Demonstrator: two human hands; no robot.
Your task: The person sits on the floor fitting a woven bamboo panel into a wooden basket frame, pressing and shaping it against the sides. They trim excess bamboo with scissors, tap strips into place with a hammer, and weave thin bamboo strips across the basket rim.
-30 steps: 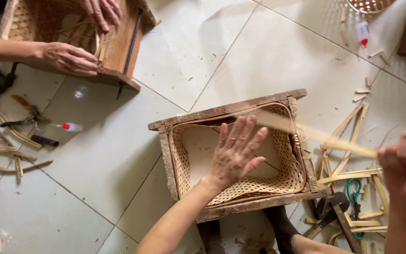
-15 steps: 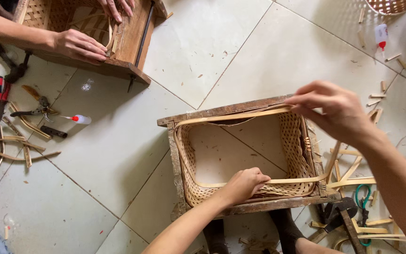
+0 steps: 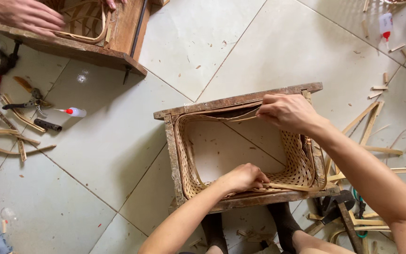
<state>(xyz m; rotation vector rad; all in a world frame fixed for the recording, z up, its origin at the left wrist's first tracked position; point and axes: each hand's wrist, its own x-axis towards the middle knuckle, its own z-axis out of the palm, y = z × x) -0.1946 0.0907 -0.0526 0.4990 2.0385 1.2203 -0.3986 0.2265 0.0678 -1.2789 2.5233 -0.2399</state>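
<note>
Since the earlier frame the right hand [image 3: 285, 112] has been brought down from above the far rail and is now set against it, while the left hand [image 3: 243, 177] is kept at the near rail. A thin bamboo strip [image 3: 191, 155] is bent round inside the woven basket [image 3: 301, 164], which is seated in the wooden frame [image 3: 172, 155] on the tiled floor [image 3: 118, 155]. The strip's ends are held apart: the far end is pinched under the right fingers at the far rim, the near end is pressed flat under the closed left fingers. Its long run is laid along the frame's left wall, away from both hands. Both forearms are reached in from the near side, the right stretched further. Another person's hands are seen at a second frame [image 3: 95, 47] at upper left.
</note>
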